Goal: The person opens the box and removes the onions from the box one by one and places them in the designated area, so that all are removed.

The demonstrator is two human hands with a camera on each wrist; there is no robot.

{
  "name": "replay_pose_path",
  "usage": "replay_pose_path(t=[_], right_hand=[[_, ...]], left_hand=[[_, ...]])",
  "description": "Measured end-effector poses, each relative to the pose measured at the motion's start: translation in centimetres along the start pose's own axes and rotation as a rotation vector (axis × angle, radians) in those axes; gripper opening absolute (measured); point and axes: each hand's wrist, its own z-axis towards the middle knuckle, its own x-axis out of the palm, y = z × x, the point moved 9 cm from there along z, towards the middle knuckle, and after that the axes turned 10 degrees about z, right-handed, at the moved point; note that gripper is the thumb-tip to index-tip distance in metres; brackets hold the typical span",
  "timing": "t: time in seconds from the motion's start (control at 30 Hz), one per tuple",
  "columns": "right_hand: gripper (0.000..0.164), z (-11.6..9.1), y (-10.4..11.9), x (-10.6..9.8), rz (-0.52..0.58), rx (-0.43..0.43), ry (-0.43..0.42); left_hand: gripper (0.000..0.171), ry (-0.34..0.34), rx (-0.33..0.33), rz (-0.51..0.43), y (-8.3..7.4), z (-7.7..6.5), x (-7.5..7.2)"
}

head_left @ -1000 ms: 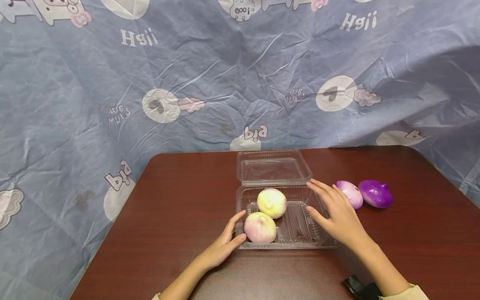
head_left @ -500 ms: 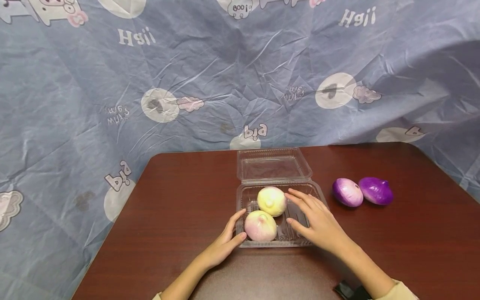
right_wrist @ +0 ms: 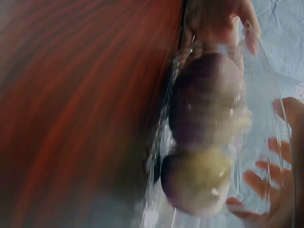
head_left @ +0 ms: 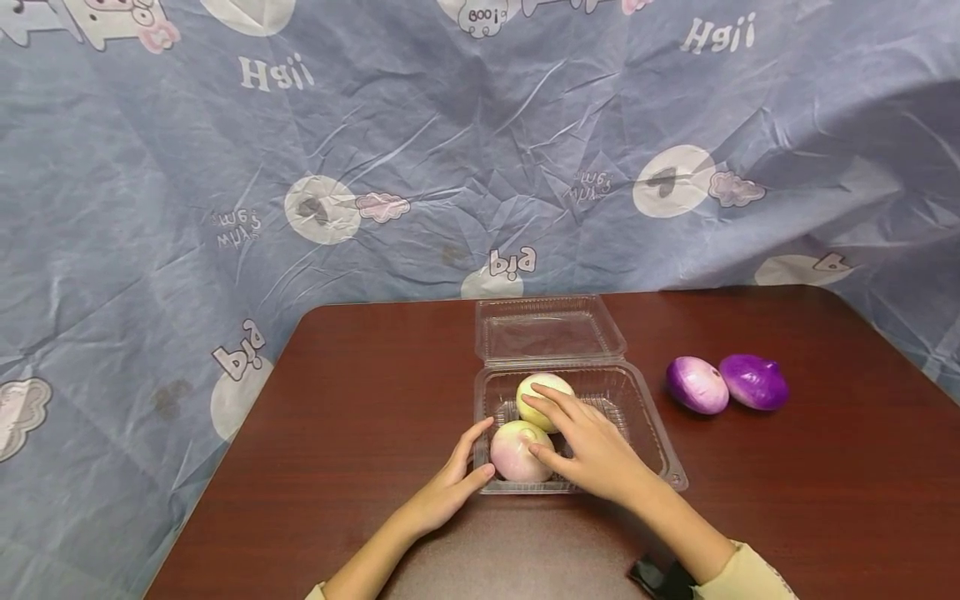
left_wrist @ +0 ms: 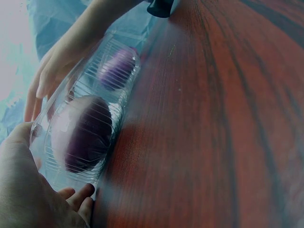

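A clear plastic clamshell box (head_left: 633,417) sits on the table with its lid (head_left: 540,329) folded back. Two pale yellow and pink onions lie in its left half, a rear onion (head_left: 536,404) and a front onion (head_left: 517,454). My left hand (head_left: 442,496) rests against the box's left side, thumb and fingers apart along the rim. Over the onions hovers my right hand (head_left: 592,450), fingers spread, its fingertips overlapping both in the head view. In the right wrist view its fingers (right_wrist: 266,183) show beyond the clear wall, curved and apart from each other.
Right of the box lie a purple-and-white onion (head_left: 697,385) and a deep purple onion (head_left: 753,382), side by side on the dark red-brown table (head_left: 375,383). A blue patterned cloth (head_left: 420,167) hangs behind the table. A black strap (head_left: 660,579) shows by the right wrist.
My right hand has moved left from the box's right rim to above the onions, uncovering the box's right side and the purple-and-white onion. My left hand has stayed put.
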Motion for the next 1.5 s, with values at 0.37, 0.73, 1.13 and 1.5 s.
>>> replay_pose_path(t=[0.37,0.73,1.13,1.5], right_hand=[[0.056,0.2,0.0,1.8,0.019,0.051,0.093],[0.058,0.0,-0.5,2.8,0.082,0.113,0.192],[0.056,-0.3,-0.8,3.6,0.132,0.147,0.267],[0.053,-0.1,-0.3,3.9,0.205,0.060,0.296]], left_hand=[[0.057,0.015,-0.007,0.003,0.2,0.0,0.2],[0.055,0.019,-0.019,-0.002,0.3,-0.1,0.1],[0.056,0.027,-0.019,0.005,0.1,-0.3,0.2],[0.056,0.036,-0.021,-0.003,0.0,-0.3,0.3]])
